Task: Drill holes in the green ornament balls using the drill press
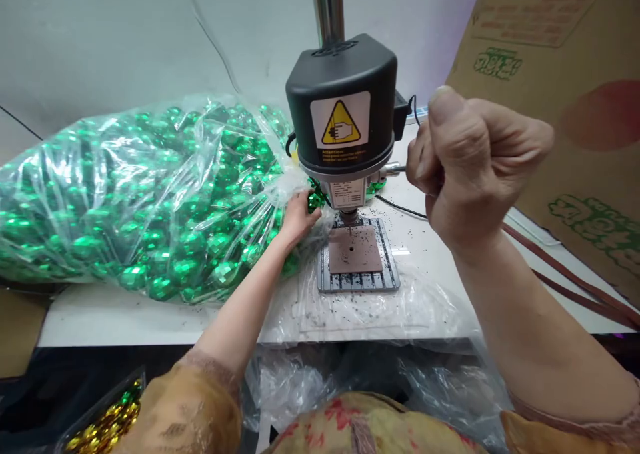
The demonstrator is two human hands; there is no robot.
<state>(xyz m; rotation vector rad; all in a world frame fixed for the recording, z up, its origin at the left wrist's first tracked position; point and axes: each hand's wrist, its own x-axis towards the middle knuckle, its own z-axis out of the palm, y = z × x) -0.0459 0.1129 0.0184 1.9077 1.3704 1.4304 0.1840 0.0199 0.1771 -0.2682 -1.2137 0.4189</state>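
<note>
My left hand (299, 219) reaches to the gathered mouth of a clear plastic bag (165, 221) filled with shiny green faceted beads. Its thumb and fingers are apart beside a green bead (315, 201); I cannot tell whether they touch it. My right hand (470, 161), raised close to the camera, is closed in a fist around the end of the metal feed lever (395, 169) of a black bench drill press (345, 101). The grip itself is hidden inside the fist. Under the drill chuck, a brownish square pad (355, 251) with a small dark hole lies on the slotted metal base plate (393, 282).
A printed cardboard box (540, 107) stands at the right, with brown straps (575, 287) near it. Dark shavings are scattered around the base on the white table (150, 324). Loose clear plastic (435, 307) covers the front edge. Gold and green beads (107, 421) sit below left.
</note>
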